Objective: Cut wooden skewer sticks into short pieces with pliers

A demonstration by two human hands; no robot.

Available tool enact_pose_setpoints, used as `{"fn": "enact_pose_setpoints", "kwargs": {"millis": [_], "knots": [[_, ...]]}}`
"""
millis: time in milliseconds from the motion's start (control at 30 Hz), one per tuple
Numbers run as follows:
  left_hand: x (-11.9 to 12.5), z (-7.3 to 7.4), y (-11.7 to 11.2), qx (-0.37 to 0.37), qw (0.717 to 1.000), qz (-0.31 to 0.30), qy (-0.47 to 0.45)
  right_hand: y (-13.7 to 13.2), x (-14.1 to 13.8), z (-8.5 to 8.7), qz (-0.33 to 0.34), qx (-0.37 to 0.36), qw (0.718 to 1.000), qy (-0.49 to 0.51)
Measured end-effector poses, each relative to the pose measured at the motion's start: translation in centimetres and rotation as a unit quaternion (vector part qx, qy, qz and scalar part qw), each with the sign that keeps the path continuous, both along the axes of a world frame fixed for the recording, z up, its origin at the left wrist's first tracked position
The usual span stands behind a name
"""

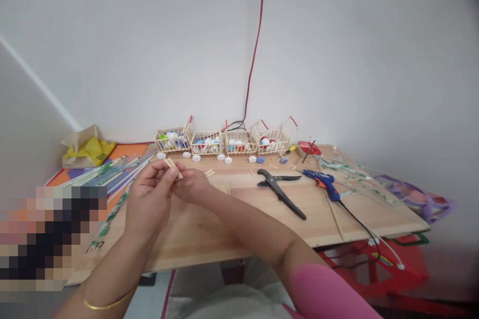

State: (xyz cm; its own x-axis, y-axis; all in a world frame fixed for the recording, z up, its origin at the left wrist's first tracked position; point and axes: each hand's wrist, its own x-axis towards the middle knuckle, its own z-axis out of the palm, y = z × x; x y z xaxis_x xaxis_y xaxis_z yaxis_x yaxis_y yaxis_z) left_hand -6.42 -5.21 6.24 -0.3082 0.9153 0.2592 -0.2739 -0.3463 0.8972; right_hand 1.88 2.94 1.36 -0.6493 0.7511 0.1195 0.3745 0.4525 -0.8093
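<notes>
My left hand point(149, 194) is closed, pinching a few short wooden sticks point(172, 167) between thumb and fingers above the left part of the table. Close against it, my right hand point(192, 184) has its fingers curled at the sticks' right end; its fingertips are partly hidden. Past my right wrist lie more cut sticks point(223, 189) in a row, partly covered by the forearm, and a few loose ones point(210, 172). Behind the hands stand several small carts made of sticks point(205, 143), with white wheels, red handles and coloured balls inside.
Black cutters point(280, 192) and a blue glue gun point(324, 182) with a black cord lie on the wooden table point(254, 239) at right. Long packaged strips point(116, 174) and a yellow packet point(92, 152) are at left. A red dish point(310, 148) sits at the back.
</notes>
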Motion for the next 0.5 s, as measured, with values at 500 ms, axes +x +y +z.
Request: {"fn": "enact_pose_setpoints", "kwargs": {"millis": [500], "knots": [[6.2,-4.8,7.0,-0.203,0.961,-0.188,-0.032,2.0,13.2,-0.7,-0.087,-0.123,0.967,0.205]]}}
